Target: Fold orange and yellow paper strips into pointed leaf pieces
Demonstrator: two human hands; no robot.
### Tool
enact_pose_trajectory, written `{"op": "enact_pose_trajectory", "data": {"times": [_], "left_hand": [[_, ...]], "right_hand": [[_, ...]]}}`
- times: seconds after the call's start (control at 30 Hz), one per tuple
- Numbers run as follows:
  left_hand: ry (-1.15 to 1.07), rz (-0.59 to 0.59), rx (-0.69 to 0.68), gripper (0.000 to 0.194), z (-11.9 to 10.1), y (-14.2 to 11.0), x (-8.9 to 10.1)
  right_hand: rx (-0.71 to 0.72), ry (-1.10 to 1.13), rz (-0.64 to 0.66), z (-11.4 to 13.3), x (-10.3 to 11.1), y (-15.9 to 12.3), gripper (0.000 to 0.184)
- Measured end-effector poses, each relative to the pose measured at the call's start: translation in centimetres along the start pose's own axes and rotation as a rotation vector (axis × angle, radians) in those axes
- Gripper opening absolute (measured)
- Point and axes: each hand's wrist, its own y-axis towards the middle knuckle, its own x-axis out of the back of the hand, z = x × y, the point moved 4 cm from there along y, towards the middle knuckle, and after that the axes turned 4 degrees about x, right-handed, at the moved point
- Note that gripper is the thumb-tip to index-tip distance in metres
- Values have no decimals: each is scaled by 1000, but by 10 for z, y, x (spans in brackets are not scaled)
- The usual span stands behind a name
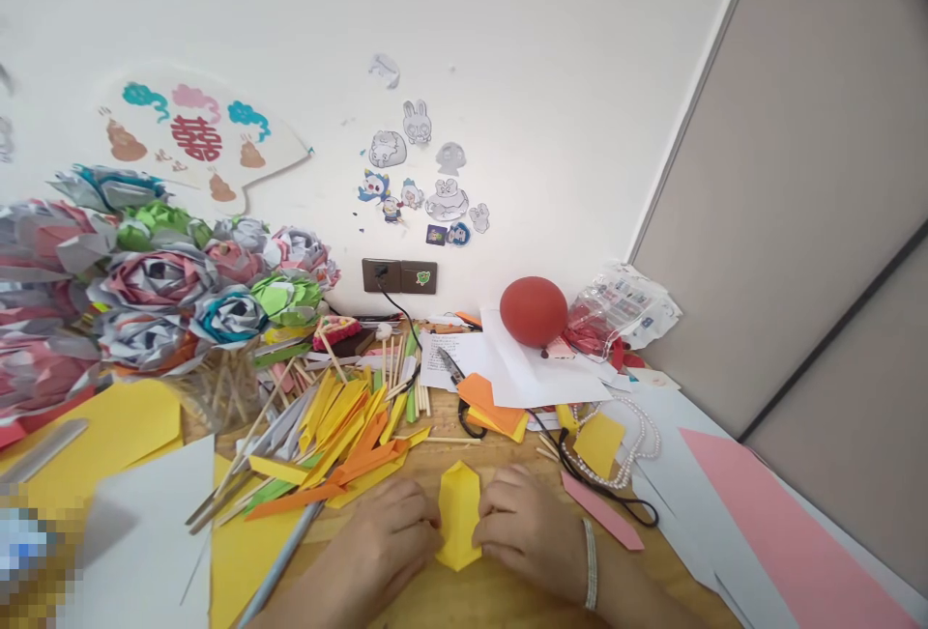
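A piece of folded yellow paper (pixel 459 518), long with pointed ends, lies at the front middle of the wooden table. My left hand (pixel 391 534) grips its left edge with curled fingers. On the opposite edge my right hand (pixel 523 530), wearing a silvery bracelet at the wrist, is closed in the same way. Both thumbs are mostly hidden. Just beyond my left hand is a heap of folded yellow and orange paper strips (pixel 340 436). A pink paper strip (pixel 601 511) lies to the right of my right hand.
Paper flowers (pixel 163 281) fill the left side, above yellow and white sheets (pixel 141 532). Scissors (pixel 471 418), orange paper pieces (pixel 493 405), a red balloon (pixel 534 310) and a bead string (pixel 645 426) lie farther back. A black cord (pixel 594 484) loops at right, near large sheets (pixel 761 503).
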Motion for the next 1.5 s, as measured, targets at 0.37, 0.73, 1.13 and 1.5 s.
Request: {"op": "enact_pose_trajectory", "data": {"times": [0.37, 0.73, 1.13, 1.5], "left_hand": [[-279, 147, 153, 11, 5, 0, -6], [-257, 107, 318, 11, 10, 3, -24], [-183, 83, 431, 9, 7, 6, -31], [-95, 81, 480, 8, 2, 9, -34]], "right_hand": [[-123, 355, 119, -11, -8, 2, 9], [-334, 370, 76, -17, -15, 3, 18], [-492, 308, 32, -7, -15, 5, 15], [-531, 265, 7, -2, -18, 3, 14]]}}
